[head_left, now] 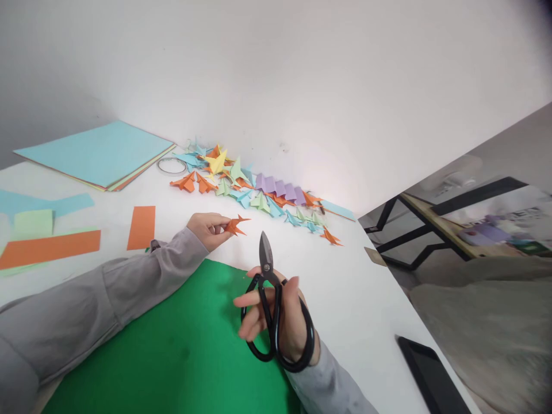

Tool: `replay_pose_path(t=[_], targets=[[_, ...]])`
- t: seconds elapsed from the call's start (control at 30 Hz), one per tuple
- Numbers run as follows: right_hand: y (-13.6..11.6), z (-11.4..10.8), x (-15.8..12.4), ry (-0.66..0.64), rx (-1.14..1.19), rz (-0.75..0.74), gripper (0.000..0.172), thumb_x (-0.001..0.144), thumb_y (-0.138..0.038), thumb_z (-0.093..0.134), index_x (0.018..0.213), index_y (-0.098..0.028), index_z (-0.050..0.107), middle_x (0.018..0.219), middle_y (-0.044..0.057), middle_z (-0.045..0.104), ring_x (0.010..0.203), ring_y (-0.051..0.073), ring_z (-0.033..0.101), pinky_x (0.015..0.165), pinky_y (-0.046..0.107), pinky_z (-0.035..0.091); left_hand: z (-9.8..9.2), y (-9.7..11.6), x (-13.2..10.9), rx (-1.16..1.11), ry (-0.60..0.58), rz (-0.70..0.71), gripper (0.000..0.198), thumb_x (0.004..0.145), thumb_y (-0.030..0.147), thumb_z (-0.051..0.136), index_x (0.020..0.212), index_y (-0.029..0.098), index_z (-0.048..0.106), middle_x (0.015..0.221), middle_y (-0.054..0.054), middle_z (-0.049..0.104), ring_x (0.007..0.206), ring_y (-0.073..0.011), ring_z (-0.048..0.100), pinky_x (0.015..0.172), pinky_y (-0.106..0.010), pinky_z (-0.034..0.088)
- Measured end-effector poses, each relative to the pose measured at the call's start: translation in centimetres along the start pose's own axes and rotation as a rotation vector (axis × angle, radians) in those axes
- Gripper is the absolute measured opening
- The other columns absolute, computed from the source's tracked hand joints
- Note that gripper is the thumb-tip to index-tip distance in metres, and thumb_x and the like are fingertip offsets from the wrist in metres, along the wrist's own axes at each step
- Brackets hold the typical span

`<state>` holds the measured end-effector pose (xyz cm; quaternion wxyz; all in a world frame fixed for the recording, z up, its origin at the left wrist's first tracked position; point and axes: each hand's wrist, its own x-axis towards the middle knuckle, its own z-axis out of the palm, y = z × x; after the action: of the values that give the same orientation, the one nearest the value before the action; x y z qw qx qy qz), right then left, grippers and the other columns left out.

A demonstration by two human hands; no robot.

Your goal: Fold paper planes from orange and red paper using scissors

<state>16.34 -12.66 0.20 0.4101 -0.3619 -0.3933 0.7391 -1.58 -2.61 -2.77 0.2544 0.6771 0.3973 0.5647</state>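
Note:
Between the thumb and fingers of my left hand [207, 229] is a small folded orange paper piece [235, 225] with pointed tips. My right hand [293, 322] holds black-handled scissors [268, 270], blades together and pointing away from me, its fingers through and around the loops. Under the right hand and left forearm lies a green mat [172, 345]. Beyond both hands, a long row of folded paper pieces [218, 162] in yellow, orange, green, blue and purple runs along the wall. One orange folded piece [331, 237] lies at the row's right end.
A stack of coloured paper sheets [99, 155] lies at the back left, beside a metal ring [171, 166]. Orange strips [52, 248] and an orange rectangle [141, 227] are on the white table's left. A phone [431, 374] rests near the right edge.

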Motion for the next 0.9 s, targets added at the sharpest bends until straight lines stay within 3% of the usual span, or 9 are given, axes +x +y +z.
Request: replay_pose_path(t=[0.13,0.23,0.33,0.4,0.47,0.63,0.9], targets=[[0.1,-0.2,0.0,-0.073,0.030,-0.008,0.069,0.061,-0.075,0.059,0.103,-0.021,0.051,0.087,0.009,0.073,0.073,0.023,0.071,0.061,0.030,0.057,0.0,-0.2,0.0,0.003,-0.003,-0.009,0.020,0.065,0.023,0.064,0.078,0.012,0.074,0.054,0.000,0.056,0.042,-0.0041,0.033,0.039,-0.018,0.028],[0.1,0.0,-0.3,-0.115,0.067,-0.066,0.066,0.069,-0.076,0.050,0.103,-0.020,0.054,0.090,0.011,0.071,0.089,0.024,0.068,0.079,0.037,0.053,0.0,-0.4,0.0,0.014,-0.002,-0.015,0.020,0.065,0.024,0.064,0.077,0.012,0.075,0.053,0.001,0.055,0.042,-0.0045,0.033,0.039,-0.018,0.027],[0.2,0.2,-0.4,-0.100,-0.024,-0.089,0.055,0.076,-0.067,0.052,0.102,-0.019,0.055,0.076,0.006,0.067,0.071,0.020,0.067,0.061,0.033,0.055,0.1,-0.5,-0.1,0.015,-0.002,-0.013,0.021,0.065,0.025,0.064,0.078,0.013,0.075,0.053,0.001,0.055,0.042,-0.0044,0.033,0.039,-0.018,0.027],[0.3,0.1,-0.4,-0.105,-0.094,-0.042,0.057,0.075,-0.068,0.051,0.101,-0.018,0.055,0.068,0.003,0.064,0.053,0.016,0.063,0.044,0.026,0.051,0.1,-0.5,-0.1,0.017,-0.014,-0.015,0.022,0.065,0.026,0.064,0.078,0.012,0.075,0.052,0.000,0.055,0.041,-0.0045,0.032,0.039,-0.019,0.027],[0.2,0.0,-0.1,-0.097,-0.129,0.019,0.060,0.074,-0.071,0.048,0.100,-0.017,0.054,0.065,0.002,0.063,0.043,0.013,0.059,0.037,0.022,0.046,0.1,-0.4,-0.1,0.023,-0.033,-0.019,0.023,0.066,0.027,0.063,0.079,0.011,0.075,0.052,0.000,0.055,0.041,-0.0045,0.032,0.038,-0.019,0.027],[-0.1,-0.2,0.9,-0.096,-0.135,0.130,0.064,0.071,-0.073,0.048,0.100,-0.016,0.051,0.059,0.000,0.062,0.034,0.011,0.054,0.031,0.020,0.044,0.1,-0.1,-0.2,0.113,-0.085,0.040,0.020,0.068,0.027,0.060,0.069,0.012,0.073,0.047,0.001,0.050,0.041,-0.0047,0.032,0.038,-0.018,0.025],[-0.2,-0.1,1.1,-0.072,-0.163,0.149,0.063,0.073,-0.073,0.047,0.102,-0.016,0.051,0.060,0.001,0.065,0.033,0.011,0.054,0.030,0.019,0.043,0.1,-0.1,-0.1,0.139,-0.131,0.061,0.021,0.068,0.027,0.058,0.069,0.013,0.073,0.045,0.003,0.047,0.040,-0.0050,0.033,0.038,-0.017,0.026]])
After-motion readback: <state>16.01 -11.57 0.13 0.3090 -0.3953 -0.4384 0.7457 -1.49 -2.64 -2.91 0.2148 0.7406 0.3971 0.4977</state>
